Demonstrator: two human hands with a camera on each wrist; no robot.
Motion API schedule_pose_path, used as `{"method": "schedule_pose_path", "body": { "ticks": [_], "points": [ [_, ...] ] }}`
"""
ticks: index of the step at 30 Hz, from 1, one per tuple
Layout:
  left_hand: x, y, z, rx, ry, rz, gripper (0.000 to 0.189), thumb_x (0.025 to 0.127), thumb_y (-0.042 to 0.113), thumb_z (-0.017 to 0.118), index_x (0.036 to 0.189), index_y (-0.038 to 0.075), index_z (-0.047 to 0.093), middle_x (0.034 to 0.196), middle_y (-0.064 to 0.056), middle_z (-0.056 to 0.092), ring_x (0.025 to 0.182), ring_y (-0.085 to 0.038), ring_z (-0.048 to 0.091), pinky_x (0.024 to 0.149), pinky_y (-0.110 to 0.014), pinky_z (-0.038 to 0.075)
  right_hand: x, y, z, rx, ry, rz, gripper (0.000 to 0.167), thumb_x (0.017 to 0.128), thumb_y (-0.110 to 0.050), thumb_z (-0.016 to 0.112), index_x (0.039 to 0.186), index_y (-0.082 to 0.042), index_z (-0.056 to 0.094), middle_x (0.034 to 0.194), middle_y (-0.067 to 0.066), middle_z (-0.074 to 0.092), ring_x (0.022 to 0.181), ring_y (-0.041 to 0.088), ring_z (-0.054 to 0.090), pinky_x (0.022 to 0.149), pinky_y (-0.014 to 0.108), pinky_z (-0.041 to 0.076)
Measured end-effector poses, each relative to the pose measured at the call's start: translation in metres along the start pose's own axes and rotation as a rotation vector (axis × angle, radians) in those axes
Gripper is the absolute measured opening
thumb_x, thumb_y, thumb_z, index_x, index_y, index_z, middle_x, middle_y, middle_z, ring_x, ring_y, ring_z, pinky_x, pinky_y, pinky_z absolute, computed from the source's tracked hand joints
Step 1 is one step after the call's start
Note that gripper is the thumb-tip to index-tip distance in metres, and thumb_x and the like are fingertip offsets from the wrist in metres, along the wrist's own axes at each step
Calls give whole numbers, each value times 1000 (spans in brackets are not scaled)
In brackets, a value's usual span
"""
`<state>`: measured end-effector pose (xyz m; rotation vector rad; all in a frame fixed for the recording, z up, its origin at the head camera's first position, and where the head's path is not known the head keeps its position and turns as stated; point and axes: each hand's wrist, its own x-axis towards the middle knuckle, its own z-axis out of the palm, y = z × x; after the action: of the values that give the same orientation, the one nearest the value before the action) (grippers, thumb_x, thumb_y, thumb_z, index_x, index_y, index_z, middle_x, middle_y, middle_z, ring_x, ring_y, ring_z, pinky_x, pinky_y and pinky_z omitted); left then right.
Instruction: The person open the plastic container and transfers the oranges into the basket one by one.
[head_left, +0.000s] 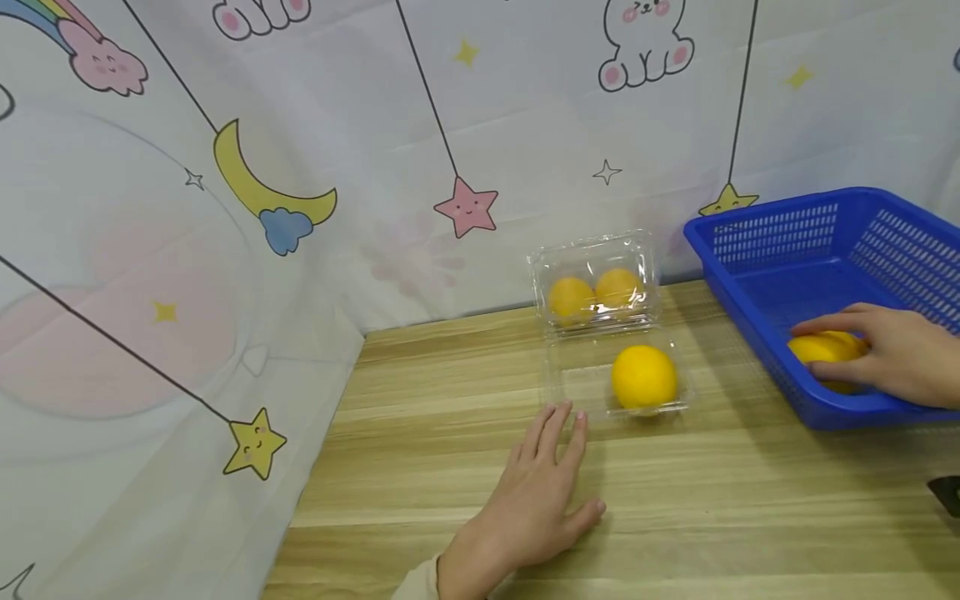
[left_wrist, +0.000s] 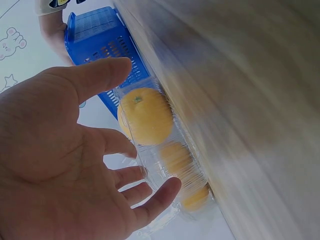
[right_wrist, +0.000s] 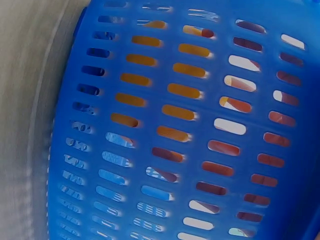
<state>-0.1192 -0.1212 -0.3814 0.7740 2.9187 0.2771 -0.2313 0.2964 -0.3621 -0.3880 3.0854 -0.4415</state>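
Inside the blue basket (head_left: 798,292) (slotted), fruit (head_left: 821,348) in right grip (head_left: 900,352).

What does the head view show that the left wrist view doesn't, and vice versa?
Only the head view clearly shows the right hand gripping a round yellow fruit, plus the printed yellow crescent moon. Only the left wrist view shows the palm of the left hand. Both share the blue slotted plastic basket, clear plastic box and three more fruits.
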Motion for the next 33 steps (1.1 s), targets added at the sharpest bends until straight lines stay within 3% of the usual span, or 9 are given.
{"method": "schedule_pose_path", "body": {
  "ticks": [6,13,17,20,23,26,29,30,33],
  "points": [
    [-2,-1,-2,3,8,4,90,104,45,66,170,7,17,178,-15,8,164,-35,11,121,-59,36,2,-1,1,35,-31,2,58,96,-31,78,140,4,63,117,38,58,79,32,58,60,36,44],
    [-3,-2,-2,5,2,-2,91,104,45,66,171,8,16,178,-15,7,164,-35,10,122,-59,36,1,-5,2,15,-50,-74,49,106,-29,66,141,5,63,107,22,62,81,26,55,63,36,42],
    [-2,-1,-1,1,-6,2,92,104,44,66,171,8,15,179,-14,5,164,-35,9,121,-60,35,0,-3,2,-22,-53,-96,42,113,-30,52,128,3,74,111,20,64,94,33,61,74,43,43],
    [-1,-1,0,11,-16,8,92,104,45,65,171,9,14,179,-13,4,164,-34,8,121,-60,36,-1,-2,1,-46,-69,-80,46,115,-32,45,116,-1,79,99,12,62,99,32,58,78,44,35],
    [0,-1,0,17,-26,9,92,105,46,65,171,9,13,179,-13,4,165,-33,8,121,-59,37,-2,-2,0,-51,-86,-60,49,116,-34,43,116,0,78,85,5,51,83,25,50,72,39,32],
    [0,0,-1,19,-32,4,92,105,46,65,171,9,13,179,-12,3,165,-33,7,120,-60,37,-1,-3,-1,-61,-105,-46,53,116,-38,42,119,3,76,82,6,46,75,23,44,68,38,35],
    [0,0,-2,21,-37,-3,92,105,47,64,171,10,13,179,-12,3,165,-33,7,120,-60,37,1,-4,-1,-80,-127,-34,57,115,-41,41,121,5,74,95,28,59,87,46,58,74,53,48],
    [0,0,-2,22,-38,-6,92,105,47,64,171,10,13,179,-12,3,165,-32,6,120,-60,37,1,-4,-1,-89,-134,-31,58,115,-42,40,121,5,74,102,36,62,99,56,59,80,61,49],
    [-1,-1,-3,26,-38,-9,93,105,48,64,171,10,13,179,-12,3,165,-32,6,120,-61,38,3,-5,-3,-97,-143,-23,59,115,-44,40,119,5,74,114,42,61,115,67,53,83,69,47]
  ]
}}
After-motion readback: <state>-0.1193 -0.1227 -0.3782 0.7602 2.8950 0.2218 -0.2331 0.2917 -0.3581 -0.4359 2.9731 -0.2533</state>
